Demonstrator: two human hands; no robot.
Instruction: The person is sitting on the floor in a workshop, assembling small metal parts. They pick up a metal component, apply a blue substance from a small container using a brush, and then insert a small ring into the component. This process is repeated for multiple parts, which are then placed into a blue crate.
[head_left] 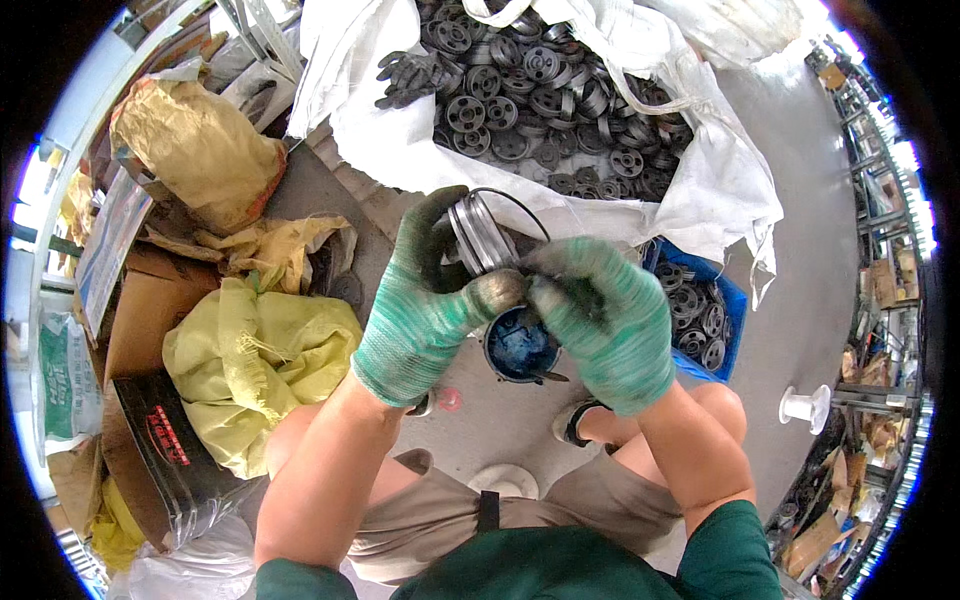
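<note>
Grey floor (pixel 800 255) lies below the left hand (pixel 420 310), whose thumb and fingers I see parted around a metal wheel (pixel 482 235), gripping it. Beside its thumb tip, the right hand (pixel 612 320) curls nearly closed; I can't tell what, if anything, its fingers pinch. A black cord (pixel 528 211) arcs from the wheel toward those fingers. Just below them I see a tin (pixel 486 352); farther to their right, a blue crate (pixel 732 312); beyond the fingertips, a white sack (pixel 385 150) heaped with dark wheels (pixel 541 66).
</note>
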